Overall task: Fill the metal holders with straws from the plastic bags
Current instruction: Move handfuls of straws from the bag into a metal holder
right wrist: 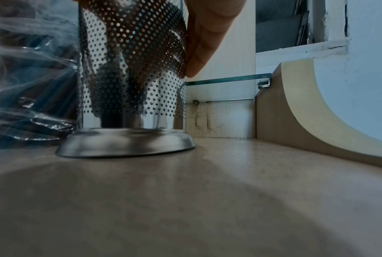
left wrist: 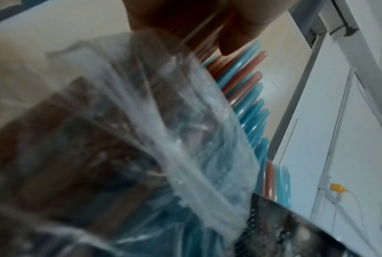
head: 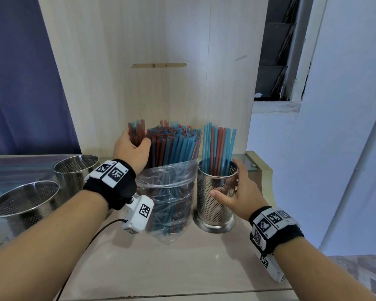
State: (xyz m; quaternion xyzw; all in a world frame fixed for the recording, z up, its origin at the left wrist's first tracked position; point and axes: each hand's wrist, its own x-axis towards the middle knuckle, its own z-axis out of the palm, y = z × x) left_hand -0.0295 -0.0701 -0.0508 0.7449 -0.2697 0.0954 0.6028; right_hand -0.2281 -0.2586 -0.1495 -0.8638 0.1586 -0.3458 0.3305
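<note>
Pale wood panelling backs a beige table beside a louvred window, where a person is restocking straws. An open plastic bag of red and blue straws stands upright at centre, its top rolled down, apparently so the straws can be reached from above. The left hand has its fingers curled round a small bunch of straws, raised a little above the rest of the bag's contents, probably the next batch to transfer. The right hand cups the perforated metal holder just right of the bag, thumb across the front and fingers round the far side, likely to steady it; the holder already carries a loose sheaf of straws with plenty of room left. Two more metal holders stand at far left with no straws visible in them, so the job looks well short of done. Only the head view shows the whole layout. The left wrist view, blurred, shows crinkled plastic close up. The right wrist view shows the holder's flared base flat on the table and fingertips pressed to its wall.
</note>
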